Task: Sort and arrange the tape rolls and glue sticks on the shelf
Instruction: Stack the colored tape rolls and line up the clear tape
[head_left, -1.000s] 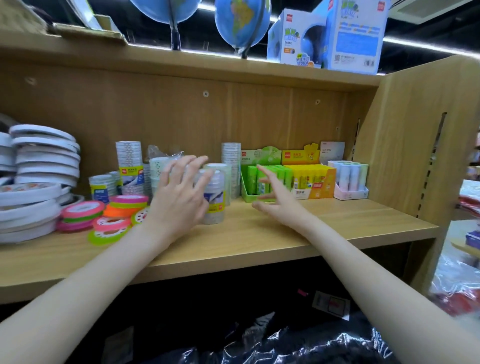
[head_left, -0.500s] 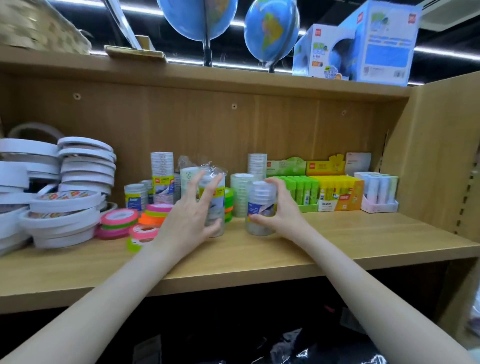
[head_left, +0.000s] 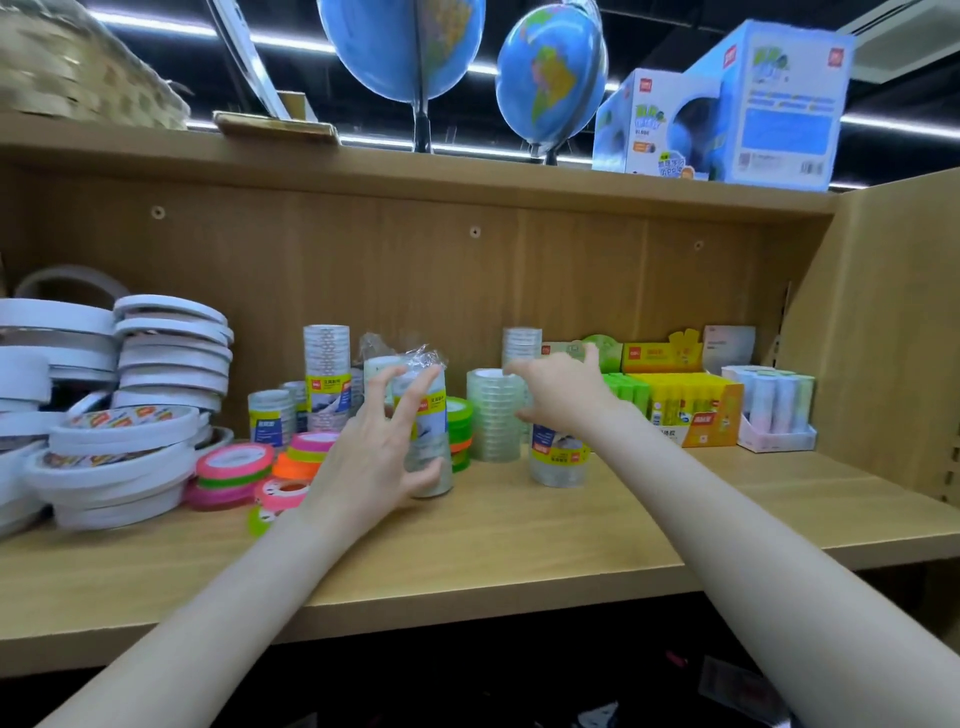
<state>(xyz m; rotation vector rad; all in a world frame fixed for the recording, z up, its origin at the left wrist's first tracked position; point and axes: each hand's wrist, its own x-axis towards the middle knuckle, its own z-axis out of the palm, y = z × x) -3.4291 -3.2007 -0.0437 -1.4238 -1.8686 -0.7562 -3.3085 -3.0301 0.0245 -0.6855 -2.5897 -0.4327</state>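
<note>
While your left hand (head_left: 379, 457) curls spread fingers around a yellow-labelled clear tape stack (head_left: 423, 431), your right hand (head_left: 563, 387) hovers loosely open above another; labels blur unreadably.

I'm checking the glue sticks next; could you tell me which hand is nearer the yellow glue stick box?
Right. The right hand hovers just left of the yellow glue stick box; the left hand is farther left, at a wrapped tape stack.

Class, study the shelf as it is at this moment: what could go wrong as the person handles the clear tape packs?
1. The left hand has spread fingers around a tall wrapped tape pack; it may topple onto the neon tape rolls.
2. The right hand is close to the unwrapped clear stack, which could scatter if bumped.
</note>
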